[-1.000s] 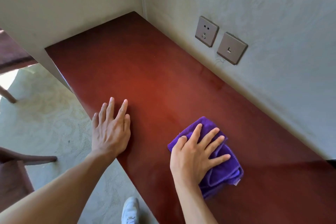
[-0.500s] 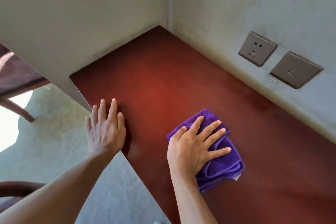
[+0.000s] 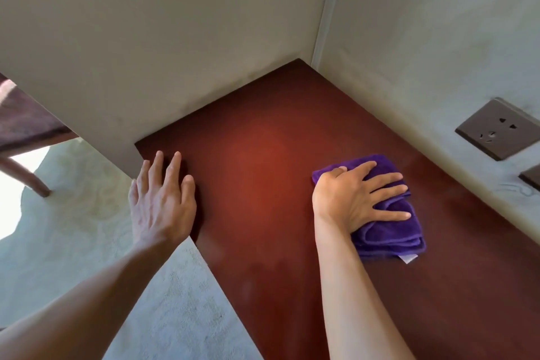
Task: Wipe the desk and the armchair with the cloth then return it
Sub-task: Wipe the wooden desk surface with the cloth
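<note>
Purple cloth [image 3: 388, 223] pinned flat on the red-brown desk [image 3: 263, 172], near the wall side.

The cloth is folded into a thick pad, a white tag poking out at its near corner, and the right hand [image 3: 350, 199] lies spread over it, fingers splayed and pressing down rather than gripping. The left hand [image 3: 162, 202] rests empty and flat on the desk's outer edge, fingers open and pointing toward the corner where the two pale walls meet. A dark wall socket [image 3: 499, 128] sits on the wall just past the cloth. Below the desk edge is pale patterned carpet [image 3: 73, 228], with a dark wooden chair leg [image 3: 26, 177] at far left.
</note>
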### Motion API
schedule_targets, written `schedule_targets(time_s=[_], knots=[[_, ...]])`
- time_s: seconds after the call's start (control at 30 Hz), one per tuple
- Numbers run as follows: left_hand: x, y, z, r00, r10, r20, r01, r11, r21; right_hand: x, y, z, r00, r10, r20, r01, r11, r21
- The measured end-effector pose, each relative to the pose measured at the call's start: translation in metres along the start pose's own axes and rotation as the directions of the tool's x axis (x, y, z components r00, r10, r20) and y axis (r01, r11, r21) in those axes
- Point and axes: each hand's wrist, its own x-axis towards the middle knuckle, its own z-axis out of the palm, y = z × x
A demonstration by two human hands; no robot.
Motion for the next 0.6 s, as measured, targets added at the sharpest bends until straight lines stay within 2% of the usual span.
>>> schedule_targets(time_s=[0.07,0.2,0.3,0.4,0.5,0.6], knots=[[0.009,-0.003,0.0,1.0,0.02,0.0,-0.02,1.0,-0.013,0.009,-0.018,0.009,0.999,-0.044,-0.007,0.044,0.999,-0.004],[0.021,-0.009,0.004,0.999,-0.013,-0.033,0.01,0.996,-0.092,0.02,-0.06,0.023,0.959,-0.282,0.022,0.282,0.959,-0.038],[0.024,-0.012,0.008,0.995,-0.063,-0.082,0.046,0.981,-0.189,0.015,-0.091,0.035,0.884,-0.464,0.051,0.466,0.883,-0.054],[0.027,-0.018,0.01,0.992,-0.089,-0.09,0.065,0.969,-0.24,-0.002,-0.121,0.045,0.823,-0.564,0.069,0.568,0.822,-0.049],[0.03,-0.022,0.01,0.993,-0.079,-0.091,0.058,0.975,-0.213,-0.026,-0.149,0.053,0.769,-0.634,0.082,0.637,0.77,-0.024],[0.033,-0.021,0.008,0.994,-0.055,-0.09,0.039,0.984,-0.176,-0.054,-0.169,0.06,0.683,-0.724,0.098,0.726,0.688,0.017]])
